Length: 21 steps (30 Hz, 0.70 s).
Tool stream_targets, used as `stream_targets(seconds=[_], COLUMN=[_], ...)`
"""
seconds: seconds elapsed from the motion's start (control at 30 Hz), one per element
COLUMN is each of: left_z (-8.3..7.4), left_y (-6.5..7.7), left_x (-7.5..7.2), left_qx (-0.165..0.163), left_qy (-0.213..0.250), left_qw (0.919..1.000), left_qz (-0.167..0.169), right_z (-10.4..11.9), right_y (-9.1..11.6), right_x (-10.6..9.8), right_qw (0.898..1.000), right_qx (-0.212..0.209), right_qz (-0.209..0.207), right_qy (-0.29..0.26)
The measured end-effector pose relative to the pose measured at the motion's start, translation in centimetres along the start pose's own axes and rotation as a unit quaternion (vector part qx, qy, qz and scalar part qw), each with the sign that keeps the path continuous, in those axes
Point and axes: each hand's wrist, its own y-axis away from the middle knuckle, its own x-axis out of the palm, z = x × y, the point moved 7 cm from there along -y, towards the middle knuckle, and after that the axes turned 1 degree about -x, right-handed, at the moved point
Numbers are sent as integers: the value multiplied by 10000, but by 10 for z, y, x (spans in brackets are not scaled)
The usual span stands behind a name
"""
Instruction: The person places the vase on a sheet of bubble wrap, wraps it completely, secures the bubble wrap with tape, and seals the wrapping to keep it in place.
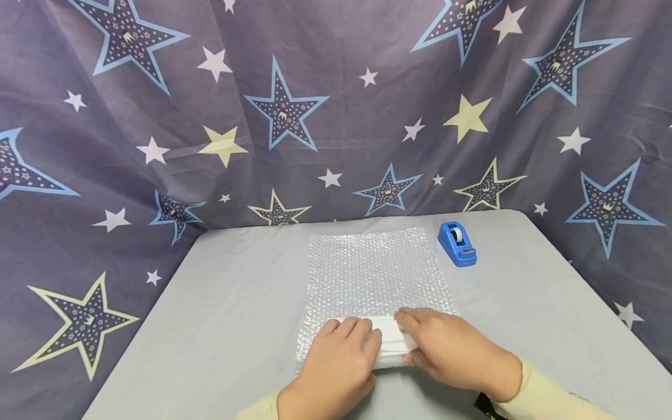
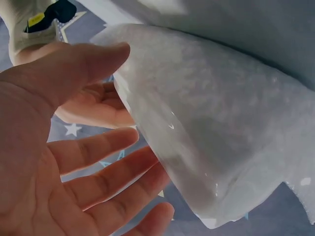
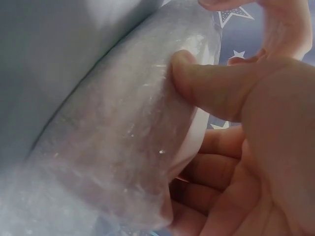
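A sheet of bubble wrap (image 1: 373, 274) lies flat on the grey table, its near end turned up round a white bundle (image 1: 387, 335). My left hand (image 1: 338, 367) has its fingers curled over the left part of the bundle. From the right, my right hand (image 1: 451, 350) grips the other end. In the right wrist view, the thumb (image 3: 206, 86) presses the clear bubble wrap (image 3: 118, 128) while the fingers lie behind it. The left wrist view has the thumb (image 2: 106, 61) at the edge of the wrapped bundle (image 2: 197, 108), fingers on its other side. What is inside is hidden.
A blue tape dispenser (image 1: 458, 245) with a roll in it stands at the back right, beside the far corner of the sheet. Behind the grey table (image 1: 236, 303) hangs a dark curtain (image 1: 336, 116) printed with stars.
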Motion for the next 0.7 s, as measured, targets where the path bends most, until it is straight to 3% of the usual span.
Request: stream_targets(seconds=[0.2,0.7], left_z=[-4,-1], left_y=[0,-4], left_x=[-3,5], left_qx=[13,-60], left_qy=[-118,-372], left_qw=[9994,9970], left_qz=[-340,-672], right_z=[-1,-7], right_y=[-2,-8], right_x=[-2,-1], right_qw=[9999,9979], right_qx=[-15,-21], right_qz=[53,275], right_qy=[-151,-588])
